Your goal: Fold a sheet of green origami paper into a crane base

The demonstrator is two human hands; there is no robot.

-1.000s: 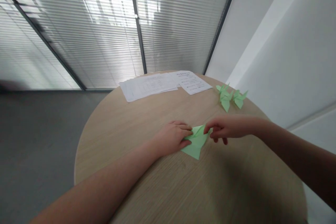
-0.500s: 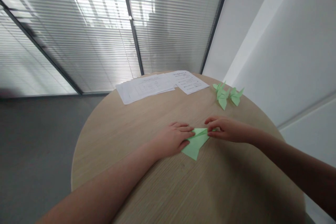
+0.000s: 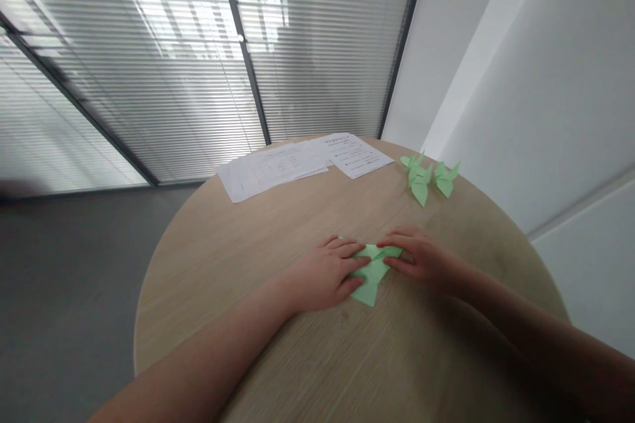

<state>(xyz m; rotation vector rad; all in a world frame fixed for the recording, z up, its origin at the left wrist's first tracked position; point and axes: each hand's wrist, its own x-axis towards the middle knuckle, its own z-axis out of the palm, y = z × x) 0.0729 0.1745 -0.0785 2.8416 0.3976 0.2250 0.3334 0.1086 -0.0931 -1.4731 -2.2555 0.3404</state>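
A partly folded sheet of light green paper (image 3: 372,274) lies flat on the round wooden table (image 3: 278,238), near its middle. My left hand (image 3: 327,271) rests on the paper's left side, fingers stretched out and pressing it down. From the right, my right hand (image 3: 421,254) lies over the paper's upper right corner, its fingertips flat on a fold. Both hands touch the paper and almost meet above it.
Two finished green paper figures (image 3: 429,178) stand at the table's far right. Several white printed sheets (image 3: 297,162) lie along the far edge. Beyond are glass walls with blinds, a white wall at right, and grey floor at left.
My right hand has come down from a raised pinch onto the paper and pressed a flap flat. The green paper looks narrower now. My left hand stays on the paper's left side.
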